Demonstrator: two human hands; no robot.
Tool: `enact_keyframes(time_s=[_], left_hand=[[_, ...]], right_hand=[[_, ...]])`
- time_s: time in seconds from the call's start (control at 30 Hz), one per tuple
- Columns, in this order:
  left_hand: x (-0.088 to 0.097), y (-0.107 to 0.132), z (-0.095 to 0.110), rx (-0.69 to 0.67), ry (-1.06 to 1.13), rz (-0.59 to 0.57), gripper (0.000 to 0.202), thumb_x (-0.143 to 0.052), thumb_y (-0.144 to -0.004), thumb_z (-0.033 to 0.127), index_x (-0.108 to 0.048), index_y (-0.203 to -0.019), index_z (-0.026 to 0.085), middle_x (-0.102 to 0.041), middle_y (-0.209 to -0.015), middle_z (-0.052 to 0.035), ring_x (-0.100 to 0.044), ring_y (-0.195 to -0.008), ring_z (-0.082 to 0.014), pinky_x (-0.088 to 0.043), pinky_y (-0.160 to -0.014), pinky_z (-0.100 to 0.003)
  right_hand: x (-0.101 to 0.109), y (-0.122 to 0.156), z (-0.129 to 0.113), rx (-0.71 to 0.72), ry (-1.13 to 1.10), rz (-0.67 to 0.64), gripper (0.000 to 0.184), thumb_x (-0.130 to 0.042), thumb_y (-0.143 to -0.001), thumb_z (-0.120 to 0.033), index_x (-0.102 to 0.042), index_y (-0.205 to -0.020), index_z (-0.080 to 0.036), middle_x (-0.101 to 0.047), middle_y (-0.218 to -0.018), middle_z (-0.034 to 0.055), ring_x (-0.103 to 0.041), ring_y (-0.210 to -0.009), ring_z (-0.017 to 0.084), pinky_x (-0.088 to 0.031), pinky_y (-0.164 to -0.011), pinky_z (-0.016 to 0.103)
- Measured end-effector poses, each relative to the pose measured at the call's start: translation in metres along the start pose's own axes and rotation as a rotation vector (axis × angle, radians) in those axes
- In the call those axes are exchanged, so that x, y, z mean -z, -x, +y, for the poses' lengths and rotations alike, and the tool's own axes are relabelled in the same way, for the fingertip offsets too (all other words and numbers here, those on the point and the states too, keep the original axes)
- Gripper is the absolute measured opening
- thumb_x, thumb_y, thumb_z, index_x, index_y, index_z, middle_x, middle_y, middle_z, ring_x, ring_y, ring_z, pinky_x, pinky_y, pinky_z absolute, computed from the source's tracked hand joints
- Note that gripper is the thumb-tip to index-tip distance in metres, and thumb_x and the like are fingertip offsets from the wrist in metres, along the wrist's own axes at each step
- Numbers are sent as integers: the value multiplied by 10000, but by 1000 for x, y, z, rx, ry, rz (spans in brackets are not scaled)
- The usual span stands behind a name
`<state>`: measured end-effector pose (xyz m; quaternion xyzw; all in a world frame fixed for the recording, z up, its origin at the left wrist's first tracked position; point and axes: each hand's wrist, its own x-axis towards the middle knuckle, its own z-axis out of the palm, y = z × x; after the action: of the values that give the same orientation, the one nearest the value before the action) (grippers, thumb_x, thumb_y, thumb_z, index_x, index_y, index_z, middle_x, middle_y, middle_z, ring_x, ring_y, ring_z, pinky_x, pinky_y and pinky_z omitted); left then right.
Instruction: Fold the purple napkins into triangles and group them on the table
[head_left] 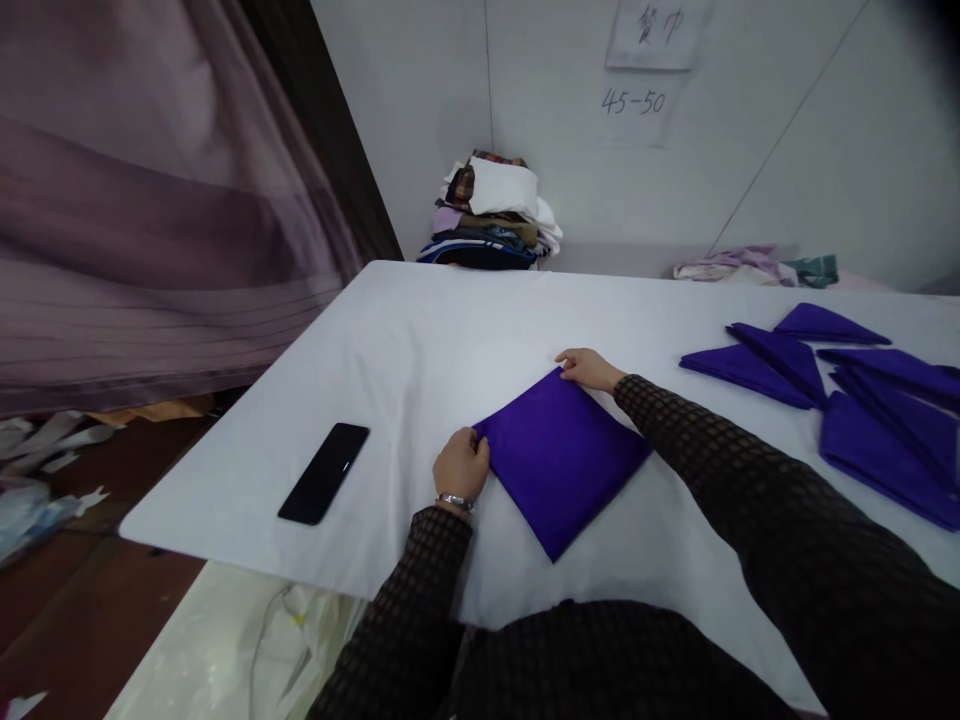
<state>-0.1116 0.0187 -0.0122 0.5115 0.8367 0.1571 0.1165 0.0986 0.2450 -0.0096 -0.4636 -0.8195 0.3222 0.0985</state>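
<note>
A purple cloth napkin (564, 455), folded to a square, lies on the white-covered table (420, 340) with one corner pointing toward me. My left hand (460, 465), with a bracelet at the wrist, pinches its left corner between thumb and fingers. At the far corner my right hand (589, 370) grips the cloth by thumb and fingertips. The napkin's right corner rests beside my right sleeve. Several more purple napkins (892, 440), folded into triangles, are spread loosely on the table's right side.
A black phone (324, 474) lies left of my left hand. Piled clothes (491, 212) stand against the wall at the table's back edge, with more fabric (750, 267) to the right. A mauve curtain (150, 220) hangs at the left. Plastic bags (292, 640) lie below the front edge.
</note>
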Motion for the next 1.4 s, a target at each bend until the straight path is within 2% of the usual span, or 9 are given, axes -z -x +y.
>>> enact_keyframes(time_s=[0.37,0.43,0.53,0.63,0.7,0.77,0.87,1.17,1.4], left_hand=[[-2,-4,-4,9,49,34,414,-483,-850,340,-465,-1244,211,-643,-1002,-67,-611,-899,-221,-449,-681,-312],[0,-1,-3,-60,47,119,419,-486,-848,316,-475,-1245,184,-614,-1085,-95,-584,-982,-232,-469,-765,-338],[3,9,6,-312,47,214,358,-468,-863,287,-530,-1189,153,-582,-1168,-120,-527,-1094,-236,-422,-934,-367],[1,24,22,-622,56,120,306,-400,-901,262,-580,-1130,168,-597,-1189,-91,-489,-1167,-207,-315,-1062,-380],[-7,31,30,-755,23,18,327,-379,-908,248,-575,-1161,183,-580,-1241,-76,-436,-1238,-201,-244,-1108,-406],[-17,33,34,-789,-52,-61,395,-414,-893,274,-515,-1263,179,-496,-1353,-92,-343,-1320,-230,-215,-1117,-444],[-30,29,32,-749,-193,-153,533,-460,-870,331,-408,-1371,156,-341,-1467,-129,-226,-1379,-286,-221,-1104,-485],[-33,25,34,-728,-280,-152,577,-406,-882,423,-368,-1398,169,-297,-1490,-114,-210,-1387,-284,-210,-1107,-490],[-36,27,38,-703,-282,-116,647,-375,-877,541,-363,-1397,156,-294,-1490,-117,-217,-1385,-287,-203,-1112,-493]], right_hand=[[-12,11,-5,13,110,108,363,-579,-792,-156,-589,-1154,-141,-685,-894,40,-614,-810,155,-449,-746,249],[-10,13,-7,6,132,130,383,-573,-798,-169,-575,-1178,-121,-683,-912,62,-615,-846,177,-453,-772,273],[-9,24,-21,-5,162,176,440,-575,-803,-191,-538,-1232,-101,-640,-1098,131,-580,-1010,223,-434,-876,326],[-23,60,-49,94,157,188,463,-574,-827,-258,-514,-1269,-136,-546,-1284,128,-481,-1184,220,-350,-1008,336],[-41,96,-70,306,110,151,461,-551,-851,-309,-507,-1280,-148,-532,-1310,118,-446,-1230,206,-310,-1050,342],[-62,136,-88,454,72,85,476,-526,-869,-362,-482,-1310,-187,-486,-1363,107,-384,-1288,210,-277,-1074,385],[-86,179,-98,466,70,32,572,-463,-884,-495,-407,-1369,-197,-361,-1455,124,-239,-1370,253,-173,-1105,496],[-100,191,-68,301,168,40,749,-366,-869,-628,-306,-1428,-133,-235,-1498,173,-125,-1400,290,-104,-1110,527],[-69,192,-11,245,338,123,733,-354,-867,-640,-343,-1416,-153,-266,-1491,154,-176,-1387,302,-114,-1106,519]])
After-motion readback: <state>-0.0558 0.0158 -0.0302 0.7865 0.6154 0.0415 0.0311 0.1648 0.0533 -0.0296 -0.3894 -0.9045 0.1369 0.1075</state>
